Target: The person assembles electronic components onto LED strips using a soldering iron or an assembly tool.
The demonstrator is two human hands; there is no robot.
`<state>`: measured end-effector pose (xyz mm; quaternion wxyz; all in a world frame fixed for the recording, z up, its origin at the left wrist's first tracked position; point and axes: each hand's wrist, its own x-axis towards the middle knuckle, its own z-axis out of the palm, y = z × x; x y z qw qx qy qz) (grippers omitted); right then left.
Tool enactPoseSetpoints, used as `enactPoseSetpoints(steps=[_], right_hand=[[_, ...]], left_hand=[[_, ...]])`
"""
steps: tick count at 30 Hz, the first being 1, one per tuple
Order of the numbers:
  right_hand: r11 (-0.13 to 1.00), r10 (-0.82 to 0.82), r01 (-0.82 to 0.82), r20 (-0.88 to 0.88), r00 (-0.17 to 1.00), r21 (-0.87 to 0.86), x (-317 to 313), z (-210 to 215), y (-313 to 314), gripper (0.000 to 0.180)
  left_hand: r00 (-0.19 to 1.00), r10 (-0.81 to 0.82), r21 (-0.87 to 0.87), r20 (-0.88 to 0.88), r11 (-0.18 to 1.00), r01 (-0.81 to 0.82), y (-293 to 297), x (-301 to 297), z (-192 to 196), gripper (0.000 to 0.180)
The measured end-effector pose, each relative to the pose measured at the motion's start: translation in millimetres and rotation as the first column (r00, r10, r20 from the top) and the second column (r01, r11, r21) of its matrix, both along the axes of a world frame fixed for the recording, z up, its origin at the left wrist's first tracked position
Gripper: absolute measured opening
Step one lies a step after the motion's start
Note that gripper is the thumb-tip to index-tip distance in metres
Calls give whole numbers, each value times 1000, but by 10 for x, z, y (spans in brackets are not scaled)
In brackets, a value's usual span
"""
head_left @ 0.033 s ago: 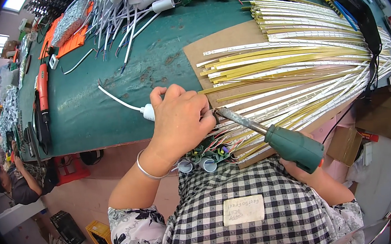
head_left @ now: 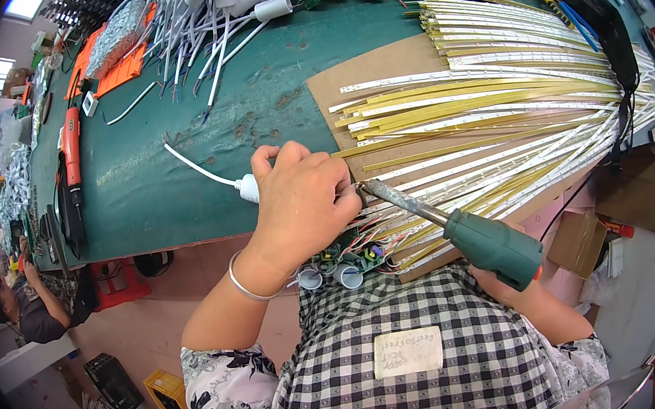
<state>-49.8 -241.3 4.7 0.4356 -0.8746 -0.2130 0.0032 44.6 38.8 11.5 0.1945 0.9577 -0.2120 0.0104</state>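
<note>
My left hand (head_left: 306, 195) is closed, with its thumb and forefinger pinched by the iron's tip. What lies in the pinch is hidden under my fingers. A white end cap (head_left: 249, 187) with a white cable (head_left: 202, 166) sticks out on the hand's left side. From the right, a soldering iron with a green handle (head_left: 494, 246) reaches in, its tip at those fingertips. My right hand (head_left: 491, 279), mostly covered by that handle, grips it. Small circuit boards (head_left: 366, 255) with thin wires and white caps (head_left: 348, 275) lie below my left hand, by the table edge.
White and yellow LED strips (head_left: 493, 97) fan out over brown cardboard (head_left: 373, 70) on the right. White caps with cables (head_left: 273, 9) are heaped at the back. A red electric screwdriver (head_left: 72, 149) lies at left. Another person (head_left: 37, 310) sits at far left.
</note>
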Motion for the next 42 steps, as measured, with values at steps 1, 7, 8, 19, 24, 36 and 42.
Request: enactPoseSetpoints(steps=[1,7,8,19,24,36,42], right_hand=[[1000,7,-7,19,1000,-13,8,21,-3,33],[999,21,-21,11,1000,-34,-1,-1,-18,34],[1000,23,-23,-1,1000,-10,0,-9,-16,34],[990,25,-5,-143,989,139,33,2,-3,28],[974,-12,50,-167,986,221,-4,-20,1,27],[988,-21,48,-185,982,145,-26,-12,-29,26],[982,-126,163,-304,944,100,-150,-183,-148,25]], left_hand=[[1000,1,-3,-10,1000,-1,1,1,5,6],[1000,-2,-9,-21,1000,1,5,5,4,6],[1000,-4,-13,-24,1000,4,6,7,5,5],[1000,-9,-10,-18,1000,9,13,11,9,6],[1000,-12,-10,-19,1000,12,11,16,8,6],[1000,-15,-22,-27,1000,14,25,20,1,7],[999,-17,-23,-27,1000,17,22,21,2,7]])
